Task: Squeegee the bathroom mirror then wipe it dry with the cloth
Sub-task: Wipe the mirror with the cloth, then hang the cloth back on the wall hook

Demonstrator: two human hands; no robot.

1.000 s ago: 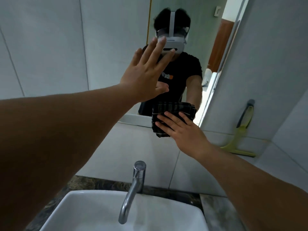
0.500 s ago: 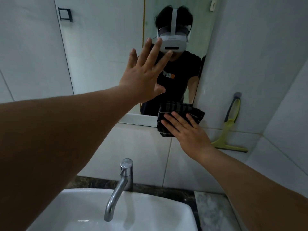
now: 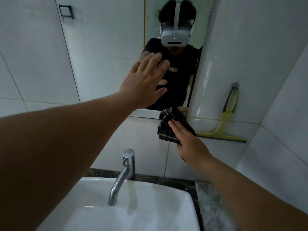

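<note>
Left hand (image 3: 145,80): fingers spread flat, at the mirror (image 3: 108,55). Right hand (image 3: 188,140): fingers straight, pressing the checked cloth (image 3: 165,129) at the mirror's 5 o'clock corner. Squeegee (image 3: 223,127) leans at the cloth's 3 o'clock.

Bare forearms (image 3: 66,139) lead to the left hand (image 3: 143,80) and right hand (image 3: 190,142); reflected, a black short-sleeved T-shirt (image 3: 180,64) and white headset (image 3: 175,37).

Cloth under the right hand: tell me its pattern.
Dark cloth with pale plaid stripes; head view shows it best.
</note>
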